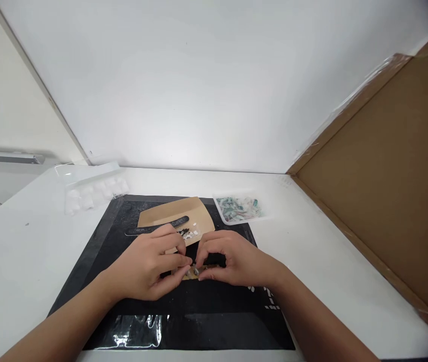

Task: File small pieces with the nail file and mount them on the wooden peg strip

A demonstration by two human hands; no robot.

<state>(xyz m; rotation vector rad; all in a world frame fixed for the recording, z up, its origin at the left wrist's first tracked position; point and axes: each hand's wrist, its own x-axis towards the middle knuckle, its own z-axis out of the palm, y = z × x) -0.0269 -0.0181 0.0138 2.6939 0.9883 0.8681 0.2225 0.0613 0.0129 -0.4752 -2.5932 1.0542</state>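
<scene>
Both hands meet over the middle of a black mat (pixel 214 311). My left hand (pixel 152 262) is closed, thumb and fingertips pinched at something too small to name. Opposite it, my right hand (pixel 232 259) pinches a small clear or silvery piece (pixel 196 271) that I cannot identify. Beneath the fingertips a small yellowish-brown item (pixel 189 276) shows in part. Just beyond the hands lies a tan paper tray (pixel 169 213) with small white and dark bits (pixel 191 234). A black curved file-like strip (pixel 157 227) rests across it.
A white tray (pixel 221 213) of green and clear pieces stands behind the right hand. Clear packaging with white pads (pixel 93 193) is at the back left. Small white pieces (pixel 272 299) lie by the right forearm. A cardboard panel (pixel 380 176) stands at the right.
</scene>
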